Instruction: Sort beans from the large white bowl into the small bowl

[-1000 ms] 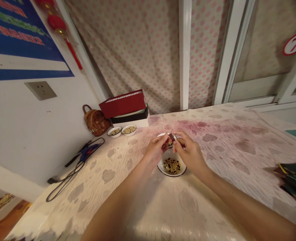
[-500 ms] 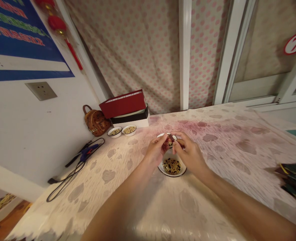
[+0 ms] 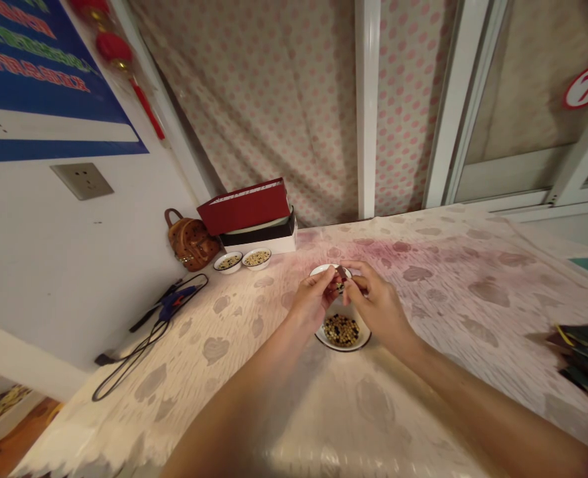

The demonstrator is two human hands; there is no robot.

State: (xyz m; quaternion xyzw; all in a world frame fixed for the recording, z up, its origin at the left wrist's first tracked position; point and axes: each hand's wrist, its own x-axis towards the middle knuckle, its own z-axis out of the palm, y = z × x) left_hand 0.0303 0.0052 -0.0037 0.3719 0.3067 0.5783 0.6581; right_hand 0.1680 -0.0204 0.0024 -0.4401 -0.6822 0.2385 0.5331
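Both hands meet above two white bowls near the middle of the table. Between their fingertips is a small dark brown strip (image 3: 342, 273), whose kind I cannot make out. My left hand (image 3: 312, 293) is closed, its thumb and fingers pinched at the strip's left end. From the right, my right hand (image 3: 375, 299) grips the strip with bent fingers. Below them stands a dark-rimmed white bowl (image 3: 320, 337) with gold and black beads (image 3: 341, 330) in it. A second white bowl (image 3: 318, 269) is behind, mostly hidden by the hands.
Two small bead bowls (image 3: 228, 263) stand by a red box (image 3: 247, 207) and a brown backpack-shaped bag (image 3: 193, 240). A blue glue gun (image 3: 177, 302) with its cord lies at left. Dark green folded cloth-like items (image 3: 587, 352) lie at the right edge of the patterned tablecloth (image 3: 254, 385).
Almost nothing differs. The fingers have shifted very slightly around the brown strip, and both hands stay over the bowls.
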